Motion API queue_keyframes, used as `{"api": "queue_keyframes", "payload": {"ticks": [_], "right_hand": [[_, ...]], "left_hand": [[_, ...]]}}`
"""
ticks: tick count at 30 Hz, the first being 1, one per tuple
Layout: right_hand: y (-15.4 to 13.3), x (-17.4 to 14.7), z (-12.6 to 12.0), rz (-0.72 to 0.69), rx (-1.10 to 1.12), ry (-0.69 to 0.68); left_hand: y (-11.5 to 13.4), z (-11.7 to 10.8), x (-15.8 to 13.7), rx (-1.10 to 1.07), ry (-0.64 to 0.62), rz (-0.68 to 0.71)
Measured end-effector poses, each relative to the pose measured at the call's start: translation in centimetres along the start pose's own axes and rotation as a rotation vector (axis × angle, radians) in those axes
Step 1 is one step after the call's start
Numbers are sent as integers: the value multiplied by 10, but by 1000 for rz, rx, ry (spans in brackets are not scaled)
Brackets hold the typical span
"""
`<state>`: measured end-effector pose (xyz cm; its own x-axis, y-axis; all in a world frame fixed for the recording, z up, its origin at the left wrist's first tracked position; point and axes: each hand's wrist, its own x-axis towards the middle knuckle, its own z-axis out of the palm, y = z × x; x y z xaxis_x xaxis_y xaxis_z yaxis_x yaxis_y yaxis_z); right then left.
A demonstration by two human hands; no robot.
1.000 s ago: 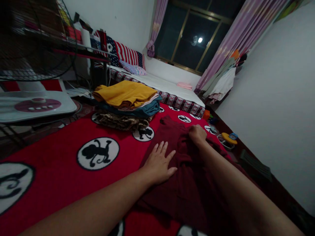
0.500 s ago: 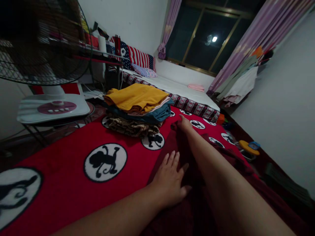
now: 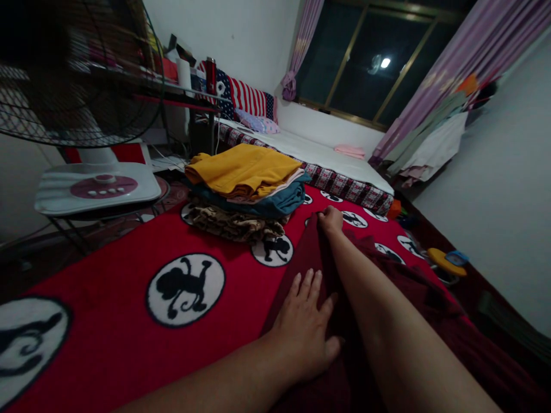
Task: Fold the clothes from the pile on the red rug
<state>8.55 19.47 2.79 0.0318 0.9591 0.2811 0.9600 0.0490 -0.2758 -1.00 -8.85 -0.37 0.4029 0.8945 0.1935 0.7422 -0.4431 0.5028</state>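
A dark maroon garment point(image 3: 303, 252) lies spread over the red blanket point(image 3: 116, 258); its exact kind I cannot make out. My left hand point(image 3: 303, 321) rests flat on it, fingers spread. Farther out, my right hand point(image 3: 331, 221) has its fingers closed on the garment's far edge, lifting a fold of cloth slightly. More of the maroon cloth point(image 3: 413, 287) lies rumpled right of my right forearm. Beyond my left hand sits a stack of folded clothes: a yellow garment point(image 3: 245, 169) on top, a teal one point(image 3: 275, 202) beneath, and a patterned brown one point(image 3: 232, 222) at the bottom.
At left an electric fan point(image 3: 97, 186) stands on a small stool. A desk with a red thermos point(image 3: 210, 76) is behind it. A bed point(image 3: 318, 146) with a striped pillow point(image 3: 250, 94) runs below the window. Clothes point(image 3: 437, 143) hang at right, above a yellow stool point(image 3: 445, 262).
My right hand has closed on the garment's far edge and pulled it up into a straighter fold. My left hand stays flat on the cloth. The view has shifted slightly.
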Motion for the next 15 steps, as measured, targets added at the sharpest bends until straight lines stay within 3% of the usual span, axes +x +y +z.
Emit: {"api": "queue_keyframes", "payload": {"ticks": [3, 7, 9, 12, 15], "right_hand": [[-2, -1, 0, 7, 44, -35], [-7, -7, -21, -58, 111, -171], [-4, -24, -31, -143, 122, -176], [9, -65, -33, -387, 77, -116], [20, -100, -25, -483, 4, -233]], "left_hand": [[2, -2, -2, 13, 3, -3], [3, -1, -3, 32, 24, -26], [3, 1, -2, 47, 46, -25], [1, 4, 0, 77, 63, -13], [1, 4, 1, 110, 62, -14]]}}
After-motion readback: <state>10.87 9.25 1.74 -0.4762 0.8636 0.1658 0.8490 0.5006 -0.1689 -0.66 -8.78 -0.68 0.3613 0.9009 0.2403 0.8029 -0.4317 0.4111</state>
